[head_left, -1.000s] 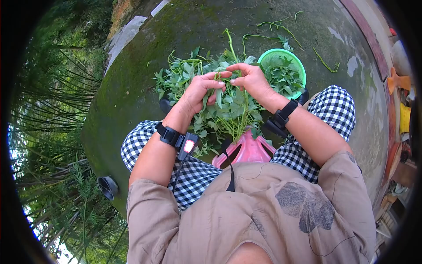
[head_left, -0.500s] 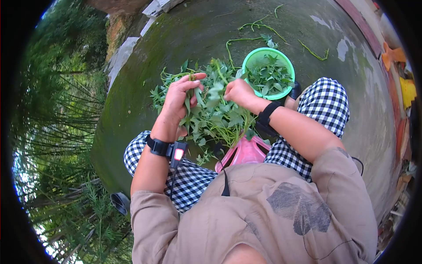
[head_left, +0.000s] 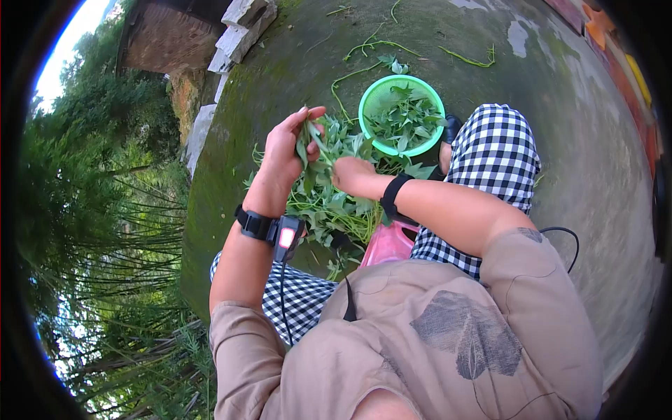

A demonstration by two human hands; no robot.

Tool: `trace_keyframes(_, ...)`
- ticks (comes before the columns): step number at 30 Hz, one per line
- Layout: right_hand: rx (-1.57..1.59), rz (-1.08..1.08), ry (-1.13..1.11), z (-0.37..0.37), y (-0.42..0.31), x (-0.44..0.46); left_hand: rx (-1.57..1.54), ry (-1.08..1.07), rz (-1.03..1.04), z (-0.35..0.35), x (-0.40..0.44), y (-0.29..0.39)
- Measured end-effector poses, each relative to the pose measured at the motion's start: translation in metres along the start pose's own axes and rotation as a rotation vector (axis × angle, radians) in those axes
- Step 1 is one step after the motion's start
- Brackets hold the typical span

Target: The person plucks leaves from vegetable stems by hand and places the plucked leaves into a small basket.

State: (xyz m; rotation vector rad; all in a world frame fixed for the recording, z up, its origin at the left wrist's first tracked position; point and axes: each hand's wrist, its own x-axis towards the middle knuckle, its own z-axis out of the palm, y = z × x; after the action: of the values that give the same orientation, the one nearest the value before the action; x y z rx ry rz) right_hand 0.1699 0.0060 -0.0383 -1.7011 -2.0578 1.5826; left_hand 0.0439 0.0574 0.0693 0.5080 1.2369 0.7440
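My left hand (head_left: 285, 148) is raised, with its fingers closed around a few leafy green shoots (head_left: 313, 143) whose leaves hang past the palm. Beside it, my right hand (head_left: 355, 176) is closed in a pinch at the lower part of these greens; its fingertips are partly hidden. Below both hands spreads a heap of leafy vines (head_left: 332, 206) with long pale green stems. A round green plastic basket (head_left: 439, 133) stands beyond my right hand and holds loose picked leaves (head_left: 402, 120).
A pink plastic stool (head_left: 387, 248) shows between my knees. Bare stems (head_left: 381, 45) and another stem (head_left: 472, 61) lie on the mossy concrete ground (head_left: 308, 63). Pale stone blocks (head_left: 241, 35) edge the ground at the left, with thick greenery (head_left: 98, 231) beyond.
My right hand has come down and nearer to my left hand. The left hand still holds leafy shoots. The whole view has shifted, so the basket appears further left.
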Motion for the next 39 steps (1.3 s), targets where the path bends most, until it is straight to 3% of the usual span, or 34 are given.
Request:
trace_keyframes(5,-0.284,-0.239,-0.252,0.024,0.008,-0.008,-0.006,-0.108,0.095,0.066,0.06,-0.008)
trace_keyframes(7,-0.284,-0.479,-0.145,0.046,0.028,0.001,0.132,-0.112,0.122,0.086,0.081,-0.015)
trace_keyframes(9,-0.5,-0.645,-0.132,0.059,0.038,0.014,0.402,-0.078,0.142,0.093,0.097,-0.022)
trace_keyframes(10,-0.285,-0.661,-0.025,0.057,0.041,0.012,0.512,-0.096,0.15,0.097,0.097,-0.025)
trace_keyframes(11,-0.069,-0.67,0.082,0.055,0.043,0.009,0.593,-0.071,0.141,0.094,0.106,-0.03)
trace_keyframes(13,0.004,-0.622,0.059,0.042,0.039,0.002,0.715,-0.075,0.337,0.09,0.096,-0.033)
trace_keyframes(14,0.043,-0.599,0.044,0.036,0.035,0.0,0.683,-0.057,0.339,0.082,0.089,-0.029)
trace_keyframes(15,-0.08,-0.469,-0.053,0.018,0.018,-0.003,0.653,-0.037,0.342,0.072,0.079,-0.022)
trace_keyframes(17,-0.253,-0.313,-0.044,0.016,0.007,0.01,0.521,0.056,0.434,0.044,0.056,-0.013)
trace_keyframes(18,-0.184,-0.231,-0.049,-0.004,-0.005,0.0,0.5,0.135,0.497,0.025,0.046,-0.01)
trace_keyframes(21,0.037,-0.258,0.185,-0.009,-0.001,0.021,0.389,0.351,0.578,-0.032,0.011,-0.013)
trace_keyframes(23,0.181,-0.398,0.318,-0.01,0.007,0.049,0.494,0.408,0.514,-0.06,-0.01,-0.03)
trace_keyframes(25,0.589,-0.224,0.018,-0.035,-0.011,0.039,0.555,0.327,0.375,-0.069,-0.029,-0.056)
trace_keyframes(26,0.682,-0.264,-0.035,-0.048,-0.024,0.025,0.642,0.289,0.296,-0.066,-0.039,-0.066)
trace_keyframes(28,0.753,-0.312,-0.112,-0.058,-0.037,0.015,0.799,0.058,0.429,-0.061,-0.047,-0.086)
trace_keyframes(31,0.739,-0.421,-0.154,-0.065,-0.059,-0.005,0.557,-0.074,0.277,-0.04,-0.062,-0.098)
trace_keyframes(36,0.661,-0.546,-0.121,-0.058,-0.08,-0.016,0.166,0.081,0.369,-0.057,-0.053,-0.094)
trace_keyframes(39,0.159,-0.662,0.424,-0.05,-0.089,-0.016,-0.026,0.198,0.403,-0.074,-0.059,-0.081)
